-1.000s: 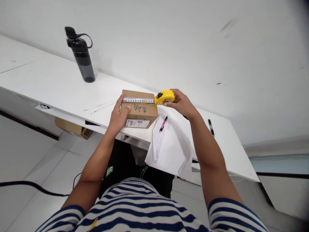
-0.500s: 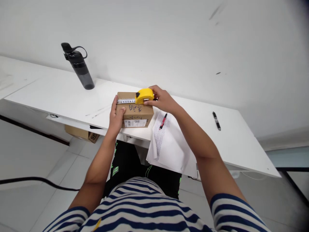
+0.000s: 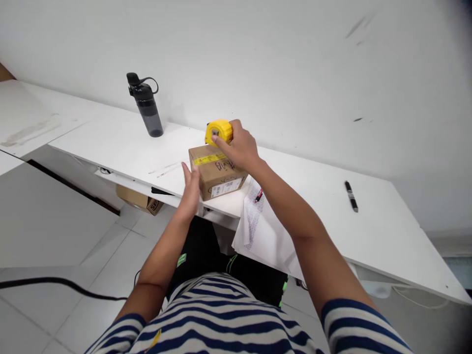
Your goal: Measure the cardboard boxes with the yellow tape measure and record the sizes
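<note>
A small brown cardboard box (image 3: 221, 173) with handwriting, a strip of yellow tape on top and a white label on its near side sits at the table's front edge. At its left side is my left hand (image 3: 191, 191), thumb and fingers apart, resting against the box rather than wrapped round it. My right hand (image 3: 241, 146) grips a yellow tape measure (image 3: 219, 132) above the box's back part. No drawn-out blade shows on the tape measure. Right of the box, a red and black pen (image 3: 258, 195) lies on paper sheets (image 3: 267, 236), partly behind my right forearm.
On the white table (image 3: 302, 172), a dark water bottle (image 3: 149, 110) stands at the back left. A black marker (image 3: 351, 196) lies to the right. Below the table is another cardboard box (image 3: 138, 199). A wall (image 3: 258, 64) rises behind the table.
The blade stretched along the box top is gone, and my right hand has lifted the tape measure up and back. The box has turned slightly. My left fingers have come off its top edge.
</note>
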The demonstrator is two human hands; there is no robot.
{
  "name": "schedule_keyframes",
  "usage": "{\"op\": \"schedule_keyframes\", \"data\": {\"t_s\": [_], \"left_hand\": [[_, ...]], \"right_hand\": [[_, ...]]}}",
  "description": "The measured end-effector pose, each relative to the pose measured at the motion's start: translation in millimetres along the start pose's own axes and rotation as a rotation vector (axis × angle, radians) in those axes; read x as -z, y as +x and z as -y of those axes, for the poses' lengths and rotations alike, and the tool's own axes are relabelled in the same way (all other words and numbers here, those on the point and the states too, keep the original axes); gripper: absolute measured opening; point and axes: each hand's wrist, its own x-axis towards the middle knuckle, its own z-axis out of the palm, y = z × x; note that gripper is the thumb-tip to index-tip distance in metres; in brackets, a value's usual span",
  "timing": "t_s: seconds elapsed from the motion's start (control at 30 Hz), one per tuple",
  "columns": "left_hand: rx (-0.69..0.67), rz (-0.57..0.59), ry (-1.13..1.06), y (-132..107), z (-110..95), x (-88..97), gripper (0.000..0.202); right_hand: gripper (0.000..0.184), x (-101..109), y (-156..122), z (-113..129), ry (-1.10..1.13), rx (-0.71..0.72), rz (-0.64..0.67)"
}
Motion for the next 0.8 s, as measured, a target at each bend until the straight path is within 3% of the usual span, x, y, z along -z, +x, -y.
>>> {"op": "schedule_keyframes", "data": {"t_s": [0.1,0.2,0.27,0.37,0.53,0.63,0.8], "left_hand": [[-0.077,-0.087,0.091,20,-4,11.0,0.102],[-0.113,-0.018,0.035,43,5,9.8,0.111],[-0.12,0.023,-0.064,51,16,3.8,0.106],[-0.181,-0.019,-0.105,54,29,-3.5,0.096],[-0.158,-0.066,-0.067,55,31,-5.3,0.087],[-0.108,-0.031,-0.093,60,29,-7.3,0.076],[-0.196,0.062,-0.103,62,29,-19.5,0.071]], "right_hand": [[0.055,-6,12,-8,-0.087,-0.064,-0.073],[0.063,-19,24,-7,-0.169,-0.061,-0.076],[0.069,-27,28,-3,-0.223,-0.022,-0.056],[0.069,-32,27,4,-0.275,0.061,-0.014],[0.061,-16,4,-1,-0.31,0.036,-0.019],[0.061,-3,-7,-10,-0.295,-0.066,-0.05],[0.06,-1,1,-18,-0.252,-0.174,-0.087]]}}
